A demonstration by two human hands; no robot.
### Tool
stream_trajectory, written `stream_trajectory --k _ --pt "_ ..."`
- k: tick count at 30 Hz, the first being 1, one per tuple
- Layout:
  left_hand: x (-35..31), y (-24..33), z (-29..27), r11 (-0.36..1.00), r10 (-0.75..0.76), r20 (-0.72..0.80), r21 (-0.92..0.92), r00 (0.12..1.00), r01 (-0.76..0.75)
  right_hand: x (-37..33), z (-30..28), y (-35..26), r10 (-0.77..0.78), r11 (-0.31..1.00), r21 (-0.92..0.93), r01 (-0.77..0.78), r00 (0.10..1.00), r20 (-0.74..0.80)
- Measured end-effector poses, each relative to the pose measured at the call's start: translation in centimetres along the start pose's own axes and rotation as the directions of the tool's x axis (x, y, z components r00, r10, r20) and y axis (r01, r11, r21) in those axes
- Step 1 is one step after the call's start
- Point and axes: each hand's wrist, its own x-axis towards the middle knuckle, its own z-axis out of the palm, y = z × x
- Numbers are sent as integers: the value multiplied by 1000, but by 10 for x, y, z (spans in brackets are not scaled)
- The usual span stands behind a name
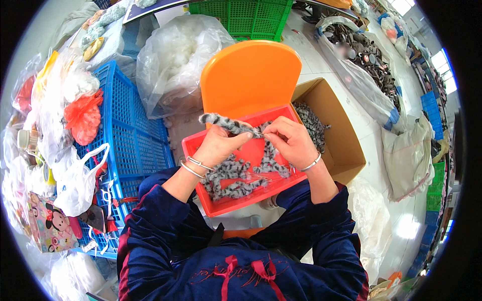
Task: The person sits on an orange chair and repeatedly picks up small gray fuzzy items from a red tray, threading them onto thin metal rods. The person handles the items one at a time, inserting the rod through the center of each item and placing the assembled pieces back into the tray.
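My left hand (219,144) is closed round a fuzzy grey plush strip (221,120) with black stripes, shaped like a narrow tail. Its free end sticks out to the left. The fingertips of my right hand (291,142) are pinched together at the strip's right end, where a thin light line shows; what exactly they grip is too small to make out. Both hands are over a red plastic tray (236,204) above my lap. More striped plush strips (231,175) lie in it, with a few thin wire-like pieces (259,176) among them.
An orange chair (251,75) stands behind the tray. On its right an open cardboard box (344,150) holds more grey plush. A blue plastic crate (135,130) loaded with bags is at my left, near a clear bag of white stuffing (178,60). A green crate (246,19) stands farther back.
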Motion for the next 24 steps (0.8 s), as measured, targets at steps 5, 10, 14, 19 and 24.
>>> stream_trajectory --k 5,10,14,19,24 --pt "-1 4 2 1000 -5 22 -1 1000 5 -1 -1 1 -14 1000 1 14 1000 17" --pt "0 2 -2 995 -61 119 -68 991 69 -1 -2 7 31 985 165 -50 993 111" --pt "0 1 0 988 -54 156 -133 986 75 -4 6 19 182 891 385 -241 966 184" --pt "1 -5 1 993 -66 58 -92 996 71 -1 16 8 360 726 549 -414 909 209" --pt "6 9 -15 993 -77 -57 -92 995 71 -1 -20 23 375 831 334 -446 891 257"
